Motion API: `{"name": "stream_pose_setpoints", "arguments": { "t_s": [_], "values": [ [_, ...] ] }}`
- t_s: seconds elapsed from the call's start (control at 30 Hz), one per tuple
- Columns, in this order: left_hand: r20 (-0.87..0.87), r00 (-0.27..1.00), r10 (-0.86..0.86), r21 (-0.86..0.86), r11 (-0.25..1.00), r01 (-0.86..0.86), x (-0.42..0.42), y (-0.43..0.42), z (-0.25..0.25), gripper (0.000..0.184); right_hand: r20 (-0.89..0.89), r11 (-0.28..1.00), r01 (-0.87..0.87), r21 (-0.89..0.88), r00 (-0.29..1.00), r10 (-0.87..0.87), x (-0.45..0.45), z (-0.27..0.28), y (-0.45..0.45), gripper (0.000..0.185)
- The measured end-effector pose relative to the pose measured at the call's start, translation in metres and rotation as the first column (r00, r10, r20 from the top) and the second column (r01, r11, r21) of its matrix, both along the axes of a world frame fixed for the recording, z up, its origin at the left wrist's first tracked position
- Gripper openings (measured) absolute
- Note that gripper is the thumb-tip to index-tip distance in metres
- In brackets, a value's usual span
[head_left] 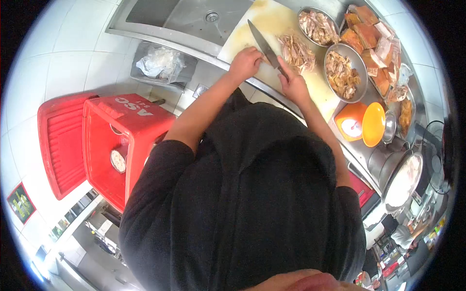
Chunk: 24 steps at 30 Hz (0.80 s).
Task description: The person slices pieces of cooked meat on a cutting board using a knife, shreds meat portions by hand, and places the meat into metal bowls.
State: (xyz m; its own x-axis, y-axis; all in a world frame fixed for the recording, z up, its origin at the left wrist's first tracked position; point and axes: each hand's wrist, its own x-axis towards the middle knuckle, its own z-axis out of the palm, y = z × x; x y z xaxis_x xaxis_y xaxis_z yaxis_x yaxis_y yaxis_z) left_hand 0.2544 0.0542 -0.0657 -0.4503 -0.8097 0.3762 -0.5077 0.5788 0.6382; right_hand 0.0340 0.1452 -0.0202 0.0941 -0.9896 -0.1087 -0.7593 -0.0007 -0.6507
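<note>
My right hand is wrapped round the handle of a large kitchen knife, its blade slanting up and left over the cutting board. Across from it, my left hand has curled fingers at the board's near edge. A small bit of something shows by its fingertips, too small to name. Sliced meat lies heaped on the board just beyond the knife. Beside the board, one metal bowl holds chopped meat, and a second metal bowl behind it holds shredded meat.
A steel sink adjoins the board on the left. Large chunks of roasted meat fill a tray at the far right. An orange scale, a yellow plate and a pot stand rightward. A red bin sits at lower left.
</note>
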Motion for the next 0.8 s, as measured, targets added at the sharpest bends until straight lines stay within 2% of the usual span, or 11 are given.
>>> {"name": "stream_pose_setpoints", "arguments": {
  "t_s": [0.1,0.13,0.17,0.27,0.37,0.43,0.5,0.6,0.63,0.73,0.8],
  "values": [
    [0.012,1.0,-0.013,0.012,1.0,0.013,0.0,-0.003,0.001,0.007,0.107,0.982,0.03,-0.187,0.994,-0.01,-0.001,0.006,-0.002,0.067],
    [0.003,1.0,-0.01,0.01,1.0,0.01,0.001,-0.001,0.0,0.007,0.146,0.975,0.049,-0.217,0.989,-0.018,0.002,0.011,0.001,0.067],
    [-0.007,1.0,-0.006,0.013,1.0,0.006,0.002,0.001,-0.001,0.006,0.127,0.984,0.087,-0.155,0.99,-0.067,0.002,0.017,0.002,0.065],
    [-0.039,0.999,-0.006,0.018,1.0,0.006,0.002,0.0,-0.004,0.006,0.212,0.922,0.091,-0.377,0.977,-0.01,0.014,0.043,0.001,0.065],
    [-0.068,0.998,0.014,0.007,1.0,-0.014,0.005,0.002,-0.005,0.005,0.117,0.871,0.006,-0.491,0.991,0.059,0.017,0.022,0.001,0.065],
    [-0.094,0.995,0.045,-0.025,0.999,-0.047,0.005,0.004,-0.006,0.005,-0.011,0.988,0.002,-0.155,1.0,-0.003,0.016,0.007,0.006,0.066],
    [-0.084,0.994,0.063,-0.042,0.997,-0.066,0.01,-0.003,-0.004,0.005,-0.13,0.992,0.014,0.122,0.992,0.002,0.017,0.015,-0.002,0.068],
    [-0.142,0.985,0.096,-0.049,0.993,-0.104,0.014,0.003,-0.001,0.005,0.113,0.955,-0.014,-0.297,0.992,0.05,0.009,0.008,-0.002,0.067],
    [-0.172,0.978,0.12,-0.049,0.99,-0.13,0.018,0.006,0.0,0.005,0.11,0.933,0.002,-0.361,0.993,0.04,0.009,0.008,-0.004,0.066],
    [-0.187,0.957,0.222,0.044,0.975,-0.217,0.025,0.009,0.002,0.014,0.207,0.97,0.086,-0.228,0.978,-0.038,0.012,0.042,0.005,0.065],
    [-0.223,0.933,0.282,0.108,0.958,-0.264,0.028,0.008,0.002,0.015,0.224,0.962,0.046,-0.267,0.974,0.015,0.016,0.048,0.006,0.064]
  ]
}}
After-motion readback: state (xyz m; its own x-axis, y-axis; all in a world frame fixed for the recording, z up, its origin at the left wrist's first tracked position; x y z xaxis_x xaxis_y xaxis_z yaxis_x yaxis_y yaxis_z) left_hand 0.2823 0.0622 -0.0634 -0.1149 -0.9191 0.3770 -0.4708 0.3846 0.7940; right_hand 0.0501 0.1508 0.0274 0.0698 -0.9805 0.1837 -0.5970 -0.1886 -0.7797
